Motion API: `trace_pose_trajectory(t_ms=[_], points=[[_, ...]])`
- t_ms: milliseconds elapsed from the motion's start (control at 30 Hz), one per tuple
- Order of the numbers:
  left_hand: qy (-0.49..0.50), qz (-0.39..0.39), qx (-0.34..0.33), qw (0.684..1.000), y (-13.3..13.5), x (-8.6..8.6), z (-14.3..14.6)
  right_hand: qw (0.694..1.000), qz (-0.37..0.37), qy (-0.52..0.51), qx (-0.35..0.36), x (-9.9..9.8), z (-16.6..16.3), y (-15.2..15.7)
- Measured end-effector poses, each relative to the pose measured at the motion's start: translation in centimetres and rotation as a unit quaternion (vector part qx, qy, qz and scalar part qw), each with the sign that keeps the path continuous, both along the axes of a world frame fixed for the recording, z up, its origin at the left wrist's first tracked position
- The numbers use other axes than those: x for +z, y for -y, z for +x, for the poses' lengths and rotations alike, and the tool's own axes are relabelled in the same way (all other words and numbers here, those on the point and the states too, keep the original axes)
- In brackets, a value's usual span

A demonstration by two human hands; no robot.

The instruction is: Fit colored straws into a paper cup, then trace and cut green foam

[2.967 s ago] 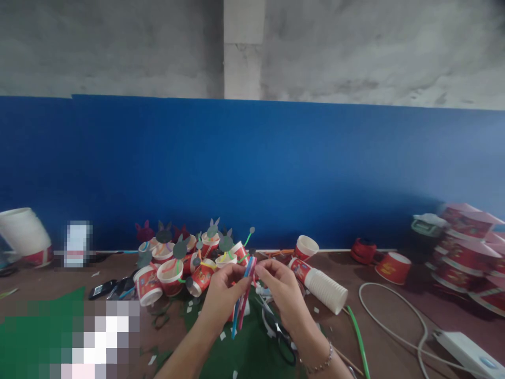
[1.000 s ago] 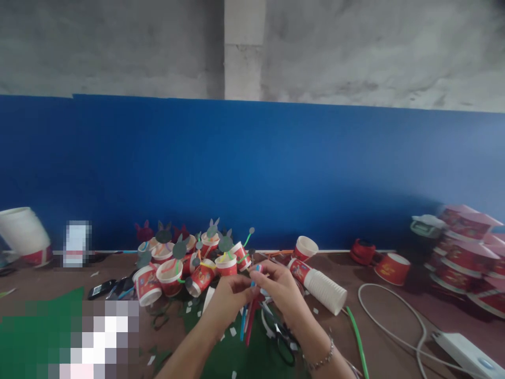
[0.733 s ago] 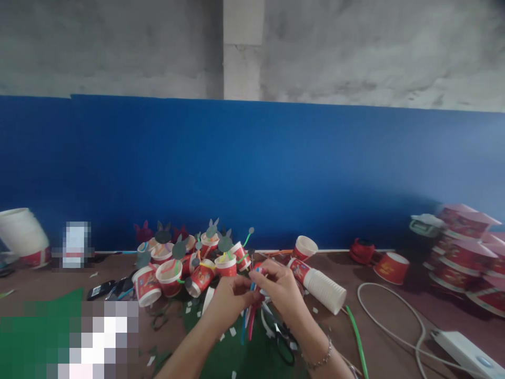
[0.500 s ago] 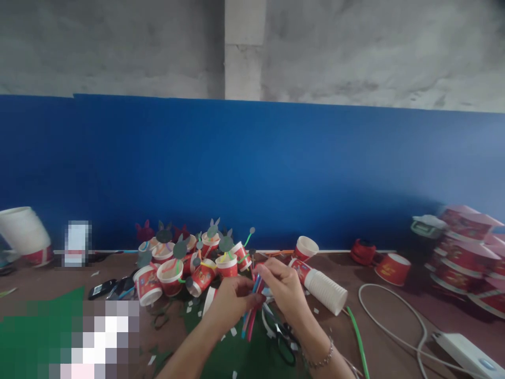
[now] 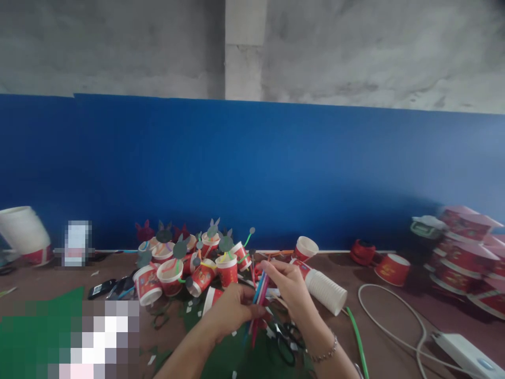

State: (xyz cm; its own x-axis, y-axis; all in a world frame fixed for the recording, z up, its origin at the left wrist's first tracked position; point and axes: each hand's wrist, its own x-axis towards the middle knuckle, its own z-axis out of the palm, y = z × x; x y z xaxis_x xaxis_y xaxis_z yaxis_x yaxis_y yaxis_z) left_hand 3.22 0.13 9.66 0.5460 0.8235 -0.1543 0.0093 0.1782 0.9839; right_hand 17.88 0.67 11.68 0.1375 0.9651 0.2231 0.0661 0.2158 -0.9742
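My left hand (image 5: 236, 308) is closed around the middle of a small bundle of thin blue and pink sticks (image 5: 260, 295); I cannot tell whether they are straws or pens. Thumb and fingers of my right hand (image 5: 282, 279) pinch the bundle's upper end. It stands tilted, its lower ends pointing down over a green sheet (image 5: 232, 358). Scissors (image 5: 286, 342) with black handles lie just below my right hand. Several red and white paper cups (image 5: 169, 279) with paper animal heads and coloured strips crowd together behind my left hand.
A stack of paper cups (image 5: 325, 289) lies beyond my right wrist. Farther right are a green strip (image 5: 357, 339), a white cable (image 5: 394, 295), a white power strip (image 5: 469, 350) and piled red boxes or tubs (image 5: 469, 258). A phone-like black device (image 5: 102, 289) lies left. Paper scraps dot the table.
The bundle has shifted slightly right and spread, showing more pink. My right hand has moved a little right and down. Both hands keep hold.
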Motion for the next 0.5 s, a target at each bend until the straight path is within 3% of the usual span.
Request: trace_pose_trajectory(t_ms=[100, 267, 367, 500], points=[[-0.004, 0.002, 0.007, 1.0, 0.0, -0.1, 0.0, 0.999, -0.03, 0.013, 0.021, -0.2, 0.2, -0.2], [0.0, 0.02, 0.031, 0.999, -0.2, -0.1, 0.1, 1.0, 0.006, 0.029, -0.01, -0.2, 1.0, -0.5], [-0.012, 0.069, 0.069, 0.995, -0.4, -0.2, 0.2, 1.0, -0.019, 0.012, -0.007, -0.1, 1.3, -0.5], [0.004, 0.101, 0.062, 0.993, -0.5, 0.0, 0.0, 0.997, -0.047, -0.048, 0.031, 0.0, 1.5, -0.5]])
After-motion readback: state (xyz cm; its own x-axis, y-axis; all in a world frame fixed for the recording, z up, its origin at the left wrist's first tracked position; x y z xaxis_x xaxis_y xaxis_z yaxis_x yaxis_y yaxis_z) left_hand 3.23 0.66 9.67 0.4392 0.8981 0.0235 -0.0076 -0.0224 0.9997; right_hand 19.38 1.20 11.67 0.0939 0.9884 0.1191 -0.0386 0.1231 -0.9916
